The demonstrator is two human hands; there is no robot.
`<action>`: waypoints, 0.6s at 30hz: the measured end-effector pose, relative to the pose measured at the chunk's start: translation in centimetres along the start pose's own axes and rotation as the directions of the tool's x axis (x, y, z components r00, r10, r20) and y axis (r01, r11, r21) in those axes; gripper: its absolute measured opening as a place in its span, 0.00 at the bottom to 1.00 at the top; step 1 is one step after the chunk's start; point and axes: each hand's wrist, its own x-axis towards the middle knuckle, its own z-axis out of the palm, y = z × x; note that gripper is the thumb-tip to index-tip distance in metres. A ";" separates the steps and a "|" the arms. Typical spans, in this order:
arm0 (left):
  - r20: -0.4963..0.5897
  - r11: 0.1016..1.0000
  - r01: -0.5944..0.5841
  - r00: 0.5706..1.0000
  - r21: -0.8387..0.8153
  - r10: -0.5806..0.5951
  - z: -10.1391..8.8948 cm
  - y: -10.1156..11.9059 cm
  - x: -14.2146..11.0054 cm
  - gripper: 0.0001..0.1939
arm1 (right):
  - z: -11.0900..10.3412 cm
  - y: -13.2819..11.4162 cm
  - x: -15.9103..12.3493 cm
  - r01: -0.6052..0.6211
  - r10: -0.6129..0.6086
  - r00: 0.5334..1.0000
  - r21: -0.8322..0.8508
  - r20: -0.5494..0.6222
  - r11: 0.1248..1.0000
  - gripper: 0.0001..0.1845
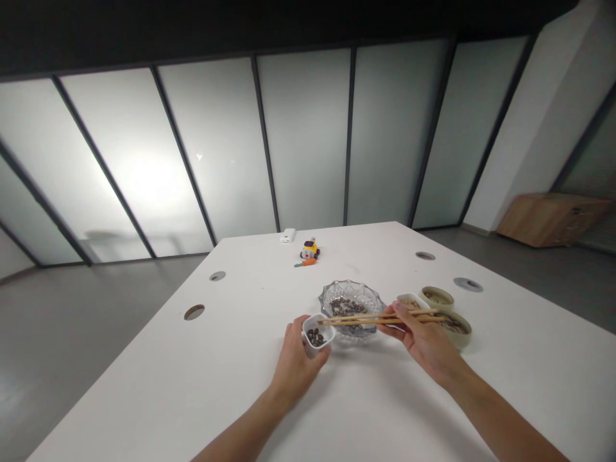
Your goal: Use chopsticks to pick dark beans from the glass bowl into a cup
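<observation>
Two bare hands work over the white table [240, 378]: the left hand [297, 362] grips a small white bowl [329, 335] by its sides, fingers around it, and the right hand [427, 346] has its fingers closed on a pair of chopsticks [362, 316]. Dark seeds [315, 337] lie in that bowl, and the chopsticks' tips reach over its rim; whether they pinch anything is too small to tell. Just beyond, a clear glass bowl [348, 283] holds more dark seeds, the chopsticks crossing in front of its near part. A white dish [402, 296] of tan pieces stands beside it, partly hidden by the right hand, next to a smaller greenish bowl [437, 290] and a larger greenish bowl [466, 337], which the hand and chopsticks also partly cover. Farther back, well apart from the bowls, sit an orange toy carrot [308, 262], a yellow toy vehicle [310, 249] and a white device [288, 235]. Beyond the table, frosted panels [303, 141] line the room, with a wooden cabinet [543, 218] on the right.
</observation>
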 end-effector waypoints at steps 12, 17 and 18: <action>0.030 0.999 0.029 0.999 0.028 -0.029 -0.1 -0.3 -0.2 0.28 | -0.8 1.5 0.9 0.048 -0.048 0.998 -0.002 -0.031 0.999 0.19; 0.049 1.000 0.023 0.999 0.014 -0.024 -0.3 0.1 -0.4 0.28 | -0.5 1.4 0.7 0.013 -0.010 0.998 0.036 -0.067 0.999 0.21; 0.053 1.000 0.024 0.998 0.006 -0.024 -0.3 0.2 -0.5 0.28 | -0.4 1.3 0.6 0.008 -0.004 0.997 0.047 -0.081 0.999 0.21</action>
